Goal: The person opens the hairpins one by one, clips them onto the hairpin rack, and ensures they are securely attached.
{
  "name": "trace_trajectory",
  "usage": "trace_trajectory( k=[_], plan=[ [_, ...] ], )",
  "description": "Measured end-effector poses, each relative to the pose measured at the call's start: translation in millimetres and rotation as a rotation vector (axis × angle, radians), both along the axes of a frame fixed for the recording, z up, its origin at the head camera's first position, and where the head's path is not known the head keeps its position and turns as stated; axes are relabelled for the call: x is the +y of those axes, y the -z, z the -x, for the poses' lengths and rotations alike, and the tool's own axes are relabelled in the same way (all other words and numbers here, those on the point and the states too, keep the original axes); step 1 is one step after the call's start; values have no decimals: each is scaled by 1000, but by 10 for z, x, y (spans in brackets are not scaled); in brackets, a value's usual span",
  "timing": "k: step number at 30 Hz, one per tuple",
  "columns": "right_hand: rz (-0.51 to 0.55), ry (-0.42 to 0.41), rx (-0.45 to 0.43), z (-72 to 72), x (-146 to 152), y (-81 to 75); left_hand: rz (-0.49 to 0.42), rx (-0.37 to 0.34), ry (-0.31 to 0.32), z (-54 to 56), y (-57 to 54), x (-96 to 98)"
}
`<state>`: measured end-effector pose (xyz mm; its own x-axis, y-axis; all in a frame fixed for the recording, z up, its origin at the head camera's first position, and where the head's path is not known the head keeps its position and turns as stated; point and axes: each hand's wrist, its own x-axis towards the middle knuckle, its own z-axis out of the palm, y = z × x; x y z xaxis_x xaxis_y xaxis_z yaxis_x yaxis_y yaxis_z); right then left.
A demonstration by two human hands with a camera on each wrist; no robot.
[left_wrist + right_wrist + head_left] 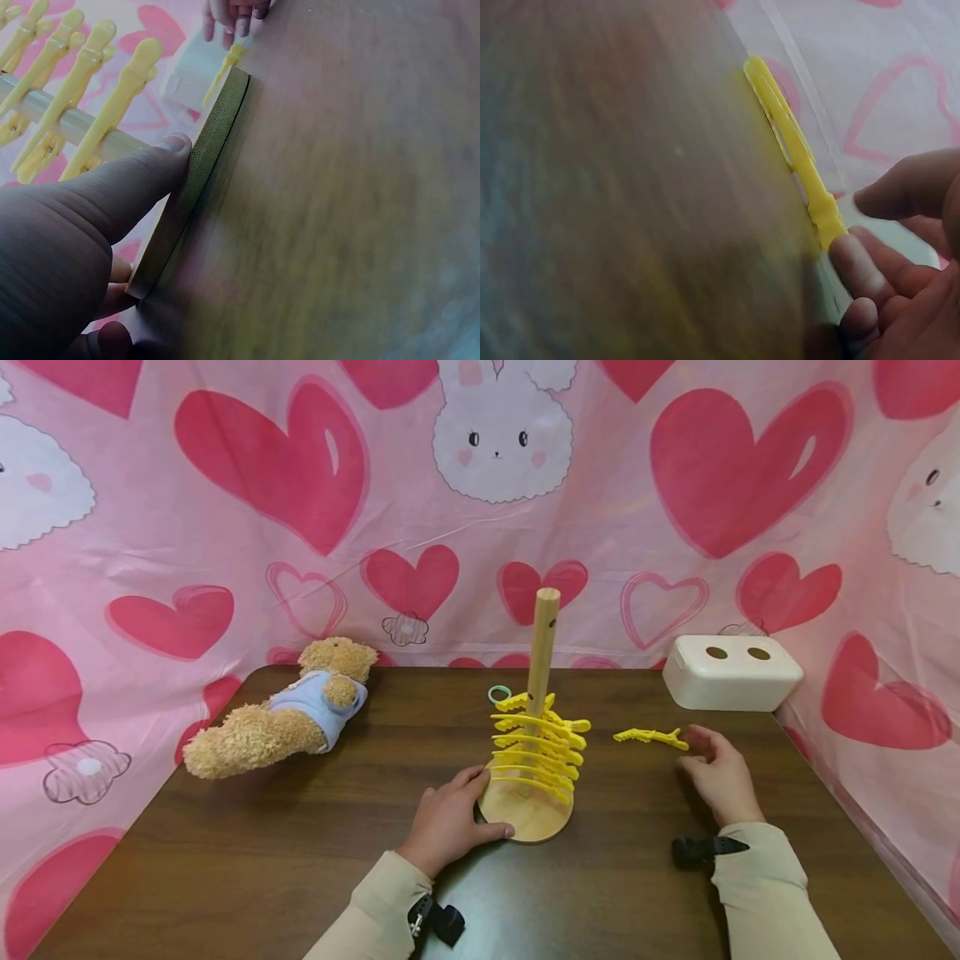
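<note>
A wooden stand, with an upright post on a round base, stands in front of me. Several yellow alligator hair clips are clamped along the post, one above another. My left hand grips the left edge of the base; in the left wrist view its thumb lies across the base's rim. One loose yellow hair clip lies on the table to the stand's right. My right hand is at its right end, fingers parted around that end and not closed on it.
A teddy bear in a light blue top lies at the back left. A white box with two holes stands at the back right. Behind the post is a small mint-green ring. Pink heart-print cloth hangs around the brown table.
</note>
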<state>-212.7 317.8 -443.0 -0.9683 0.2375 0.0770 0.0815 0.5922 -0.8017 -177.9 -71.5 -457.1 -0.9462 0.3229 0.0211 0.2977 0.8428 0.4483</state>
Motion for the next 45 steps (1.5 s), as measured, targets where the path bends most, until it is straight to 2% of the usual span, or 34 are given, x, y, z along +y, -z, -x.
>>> trace_trajectory(
  k=[9,15,19,23,27,32,38,45],
  plan=[
    [-37,-33,-113,23,63,24,-4,-5,0,-2,-5,2],
    [-154,-101,-167,30,79,13,-5,0,0,-1,6,-1],
    [-187,-107,-166,31,73,6,-8,6,1,2,9,-4],
    [-132,-42,-118,35,44,20,-13,15,3,3,12,-9],
    [-14,43,-59,32,11,30,-11,14,2,3,16,-7],
    [63,90,27,9,-37,-6,-10,9,1,3,23,-5],
    [93,99,152,-9,-125,-119,-15,5,2,-2,13,-12],
    [113,40,288,-74,-285,-346,-6,12,5,0,8,-6]
  ],
)
